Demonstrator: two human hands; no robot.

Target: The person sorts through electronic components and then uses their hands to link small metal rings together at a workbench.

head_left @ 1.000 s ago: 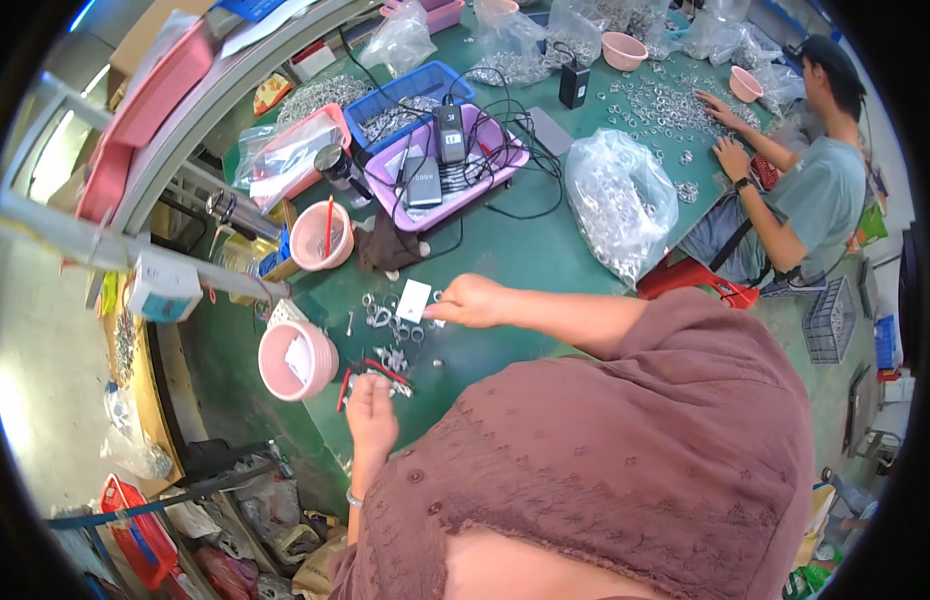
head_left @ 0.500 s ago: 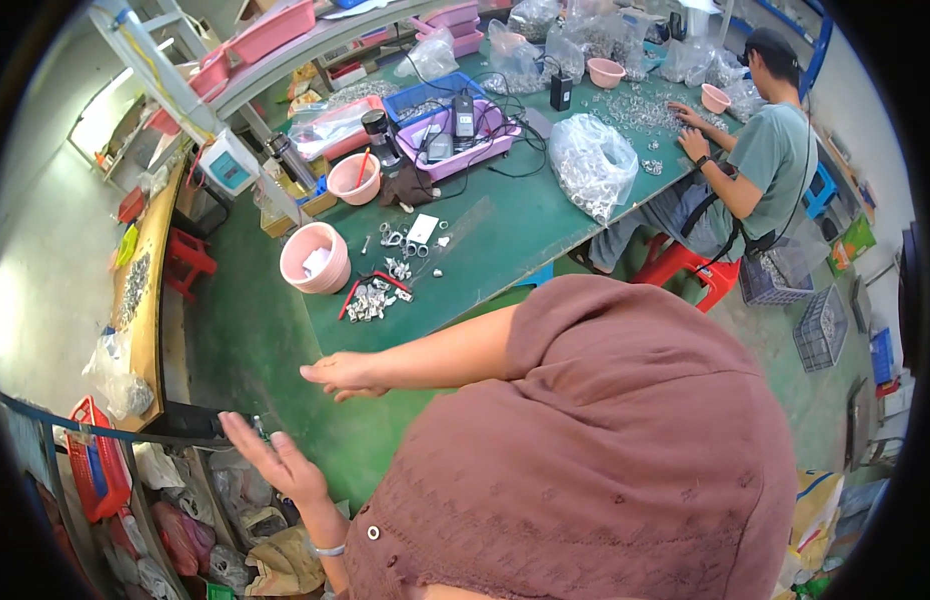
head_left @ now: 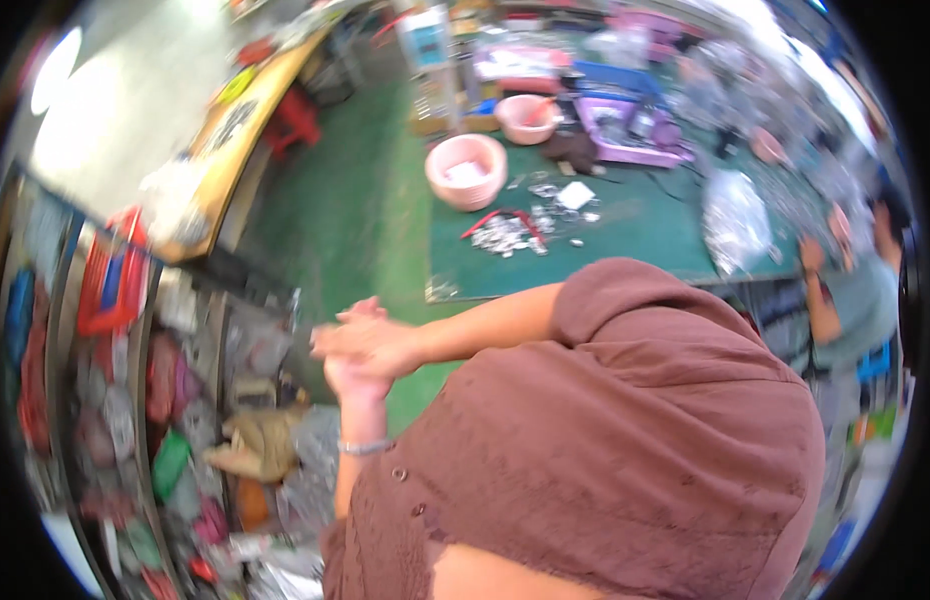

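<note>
My right hand [head_left: 378,340] lies across my left hand [head_left: 360,383], palm side against it, with the right fingers stretched out. Fingertips of the left hand show above the right one; the rest is mostly covered. A silver bracelet [head_left: 365,448] circles the left wrist. No object shows in either hand, though blur softens the details. Beyond them stands a green table [head_left: 585,252]. On its near left part are a pile of small shiny metal pieces [head_left: 505,235], a red-handled tool [head_left: 535,228], a white card [head_left: 576,195] and a stack of pink bowls [head_left: 466,188].
Shelves of bagged materials and a red basket [head_left: 113,290] stand at left below a wooden bench [head_left: 250,120] with a red stool [head_left: 293,122]. A purple tray [head_left: 635,153] and a clear plastic bag [head_left: 735,222] sit on the table. A co-worker [head_left: 865,300] sits at right.
My hands, apart before, have come together, right over left. The view has swung left, so the table and the co-worker appear further right and more of the shelves shows.
</note>
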